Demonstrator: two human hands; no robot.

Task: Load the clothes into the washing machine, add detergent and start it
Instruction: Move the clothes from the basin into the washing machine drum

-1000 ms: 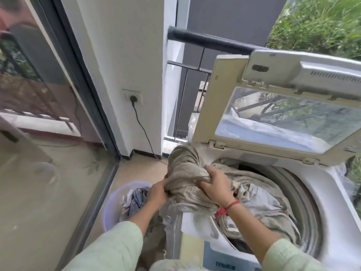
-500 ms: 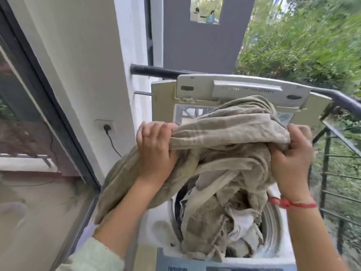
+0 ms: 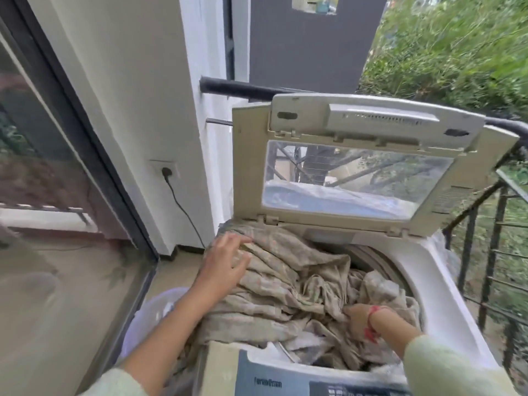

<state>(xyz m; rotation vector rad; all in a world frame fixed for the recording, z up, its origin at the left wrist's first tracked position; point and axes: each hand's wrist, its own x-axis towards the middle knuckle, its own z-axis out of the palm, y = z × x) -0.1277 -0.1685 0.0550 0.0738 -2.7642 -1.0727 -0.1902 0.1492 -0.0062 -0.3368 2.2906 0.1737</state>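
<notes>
- A balcony laundry corner: white wall with a plugged-in socket (image 3: 165,170) at centre left, a dark railing (image 3: 243,88) behind, and greenery filling the upper right of the frame.
- The top-loading washing machine (image 3: 440,295) takes up the lower right. Its lid (image 3: 248,167) is propped upright, leaving the drum (image 3: 374,261) open.
- The beige cloth (image 3: 285,281) lies partly in the drum. A broad fold is draped over the machine's left rim, spilling toward the lavender basket (image 3: 151,307) at lower left.
- Your left hand (image 3: 225,261) lies flat on that draped fold near the left rim, fingers spread and gripping nothing.
- Your right hand (image 3: 357,317), a red thread at the wrist, is sunk into the folds low in the drum. Its fingers are hidden by fabric, so whether they are pinching or just pushing cannot be told.
- The step in hand looks like loading: you are stuffing this cloth down, and it is not yet fully inside.
- Next, the overhanging fold needs sweeping off the rim and into the drum. Press the pile below the opening so nothing catches when the lid comes down.
- More laundry appears to sit in the basket, though that view is too blurred to be sure.
- No detergent shows in the frame. The control panel (image 3: 328,388) sits at the bottom edge, untouched.
</notes>
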